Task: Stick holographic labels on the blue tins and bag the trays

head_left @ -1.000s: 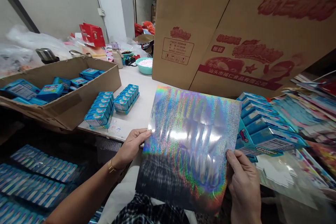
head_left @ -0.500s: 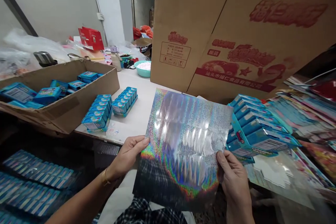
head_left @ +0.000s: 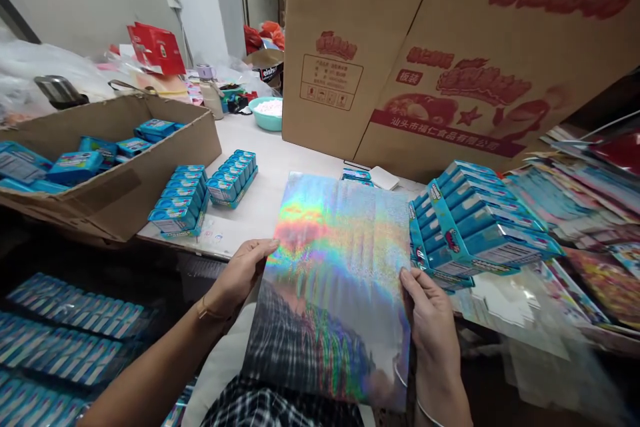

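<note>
The left hand (head_left: 240,275) and right hand (head_left: 433,320) each pinched a side edge of a shiny sheet (head_left: 337,280) between their fingers, its upper part overlapping the counter's (head_left: 273,163) front edge. Near that edge, blue boxes (head_left: 177,201) stood beside an open carton (head_left: 134,203).

The foil sheet (head_left: 333,287) is between the left fingers (head_left: 262,251) and the right fingers (head_left: 413,285), at the near side of the bench (head_left: 280,157). Left of it, two box packs (head_left: 179,200) sit side by side on the bench; farther left, an open carton (head_left: 137,199) has small boxes (head_left: 75,165) in it. Behind the packs, a bowl (head_left: 267,122) stands just left of a large carton (head_left: 375,27), which rises behind the sheet. Right of the sheet are stacked box trays (head_left: 500,230), then a paper pile (head_left: 565,203). Wrapped packs (head_left: 60,347) lie in rows at lower left.
</note>
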Motion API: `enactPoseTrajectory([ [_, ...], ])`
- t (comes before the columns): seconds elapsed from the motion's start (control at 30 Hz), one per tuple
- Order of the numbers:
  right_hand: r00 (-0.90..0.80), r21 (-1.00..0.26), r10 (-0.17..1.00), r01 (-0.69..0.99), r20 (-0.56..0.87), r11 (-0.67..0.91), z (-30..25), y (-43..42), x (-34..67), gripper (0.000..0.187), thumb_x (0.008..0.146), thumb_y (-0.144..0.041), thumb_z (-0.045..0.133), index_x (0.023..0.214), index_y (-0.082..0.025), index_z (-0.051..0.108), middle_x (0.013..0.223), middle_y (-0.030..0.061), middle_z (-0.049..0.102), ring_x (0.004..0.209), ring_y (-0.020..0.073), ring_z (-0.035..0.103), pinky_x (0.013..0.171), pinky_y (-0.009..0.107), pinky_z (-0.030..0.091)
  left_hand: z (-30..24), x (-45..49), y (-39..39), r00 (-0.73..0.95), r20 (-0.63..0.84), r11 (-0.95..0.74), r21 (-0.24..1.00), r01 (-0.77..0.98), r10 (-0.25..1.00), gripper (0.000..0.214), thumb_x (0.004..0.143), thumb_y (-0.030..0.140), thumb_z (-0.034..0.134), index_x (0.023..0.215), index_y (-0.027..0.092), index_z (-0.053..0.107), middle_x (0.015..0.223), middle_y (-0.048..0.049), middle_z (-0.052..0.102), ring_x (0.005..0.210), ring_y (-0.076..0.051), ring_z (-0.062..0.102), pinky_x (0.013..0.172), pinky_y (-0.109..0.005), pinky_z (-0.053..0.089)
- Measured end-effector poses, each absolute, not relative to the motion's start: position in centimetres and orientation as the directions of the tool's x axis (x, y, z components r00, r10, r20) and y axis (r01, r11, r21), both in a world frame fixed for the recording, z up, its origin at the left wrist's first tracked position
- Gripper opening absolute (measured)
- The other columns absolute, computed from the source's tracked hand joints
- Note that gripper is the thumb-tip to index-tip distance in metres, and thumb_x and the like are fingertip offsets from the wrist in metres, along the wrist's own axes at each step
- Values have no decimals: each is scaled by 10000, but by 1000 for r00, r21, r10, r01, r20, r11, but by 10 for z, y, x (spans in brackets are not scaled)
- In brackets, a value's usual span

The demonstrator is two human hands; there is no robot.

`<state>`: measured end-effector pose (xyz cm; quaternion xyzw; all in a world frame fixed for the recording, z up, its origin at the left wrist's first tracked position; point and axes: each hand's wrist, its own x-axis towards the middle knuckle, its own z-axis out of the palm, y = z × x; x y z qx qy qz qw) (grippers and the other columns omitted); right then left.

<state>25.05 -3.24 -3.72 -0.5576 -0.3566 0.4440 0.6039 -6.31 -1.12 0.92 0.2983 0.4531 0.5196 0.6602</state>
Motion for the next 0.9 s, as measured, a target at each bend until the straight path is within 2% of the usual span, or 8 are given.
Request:
enactPoseTrajectory([
  [0.13, 365, -989, 928, -146, -80, -28, -36, -34, 249, 330, 682, -464, 840, 704, -205, 635, 638, -43, 517, 576, 116, 426, 543, 233, 357, 7, -63, -10, 14, -297, 274, 862, -425, 955, 245, 627, 346, 858, 620, 138, 730, 624, -3, 691, 593, -145, 590, 557, -226, 447],
  [0.3, 346, -987, 934, -160, -88, -34, -27, -38, 243, 357, 704, -463, 830, 664, -196, 594, 617, -55, 446, 569, 99, 366, 526, 216, 315, -3, -65, -13, -29, -339, 294, 852, -432, 940, 230, 609, 324, 849, 618, 129, 727, 615, -8, 695, 578, -150, 592, 557, -239, 455],
  [0.47, 332, -984, 931, -138, -150, -109, -25, -44, 240, 352, 746, -457, 805, 681, -198, 576, 625, -54, 406, 558, 97, 329, 507, 218, 293, -18, -70, -20, -126, -416, 316, 826, -467, 901, 197, 586, 278, 849, 630, 136, 720, 644, 3, 705, 617, -150, 603, 590, -239, 474],
  [0.67, 315, -975, 932, -182, -178, -125, -29, -43, 239, 312, 738, -421, 814, 695, -197, 600, 666, -38, 480, 602, 103, 402, 539, 203, 349, -16, -73, -27, -26, -408, 340, 794, -504, 913, 191, 644, 299, 823, 672, 125, 748, 670, -26, 726, 636, -169, 623, 621, -251, 494],
  [0.77, 346, -970, 919, -211, -188, -119, -30, -44, 238, 292, 734, -400, 820, 701, -196, 613, 680, -37, 500, 624, 99, 421, 558, 189, 365, -6, -71, -31, 75, -345, 337, 808, -484, 935, 218, 700, 293, 797, 839, 126, 785, 800, -63, 769, 725, -201, 676, 664, -256, 505],
  [0.9, 440, -966, 873, -229, -210, -117, -22, -47, 234, 248, 740, -377, 810, 743, -199, 637, 681, -41, 502, 608, 89, 420, 550, 183, 364, 6, -69, -38, 199, -249, 314, 838, -447, 948, 474, 727, 219, 804, 1193, 202, 717, 1019, -83, 777, 880, -245, 718, 764, -284, 522],
])
